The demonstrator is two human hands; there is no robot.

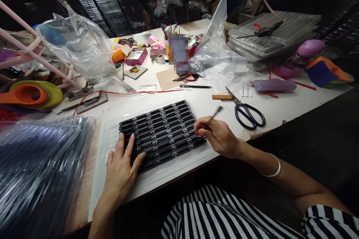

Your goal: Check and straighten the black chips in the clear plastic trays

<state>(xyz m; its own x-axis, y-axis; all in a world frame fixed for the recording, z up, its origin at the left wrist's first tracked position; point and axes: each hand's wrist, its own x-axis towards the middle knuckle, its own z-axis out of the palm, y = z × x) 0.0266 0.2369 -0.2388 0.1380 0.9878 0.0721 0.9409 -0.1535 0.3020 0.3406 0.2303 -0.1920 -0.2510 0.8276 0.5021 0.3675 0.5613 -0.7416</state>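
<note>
Work pos.: black part rows (165,129) lie in a clear tray (104,183) at the near L-center of the white table (291,108), long side running L to R, R end angled farther. Edges: table's near edge runs just beside the tray's near side, so min. room there; L side is bounded by a stack of plastic-wrapped black pieces (42,171). Far side: narrow bare strip btwn tray and red wire (134,92); pen (198,86) and red-handled pliers (187,78) lie beyond. R side: bare gap up to scissors (239,102), blades pointing far, handles near the table edge; purple case (275,85) farther R. Grip, L hand (122,168): fingers spread wide, tips resting on the rows' near-L corner, nothing held. Grip, R hand (221,138): narrow pinch w/ fingers curled around a slim tool (215,112), dark tip up and toward far R; hand is at the rows' R end, contact w/ them N/D (can't tell).
</note>
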